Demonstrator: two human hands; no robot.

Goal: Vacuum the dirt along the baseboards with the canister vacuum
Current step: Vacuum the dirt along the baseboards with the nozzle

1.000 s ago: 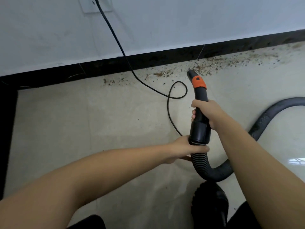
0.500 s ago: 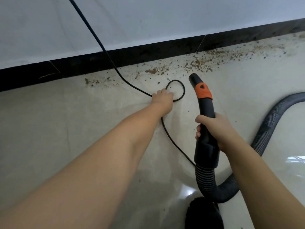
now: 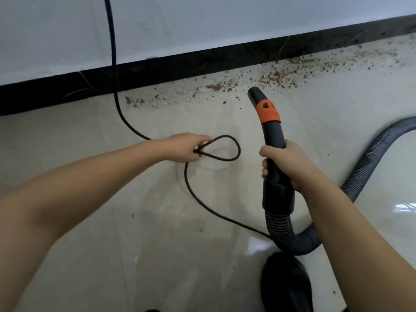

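Pale floor tiles (image 3: 112, 233) meet a black baseboard (image 3: 180, 68), where brown dirt (image 3: 276, 76) lies scattered. Her left hand (image 3: 185, 147) pinches a loop of black power cord (image 3: 225, 147). Nearby, the right hand (image 3: 286, 164) grips the vacuum hose handle (image 3: 273, 136), its nozzle raised just short of the dirt.

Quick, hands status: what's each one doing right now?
Left hand: pinching the looped power cord.
Right hand: gripping the vacuum handle.
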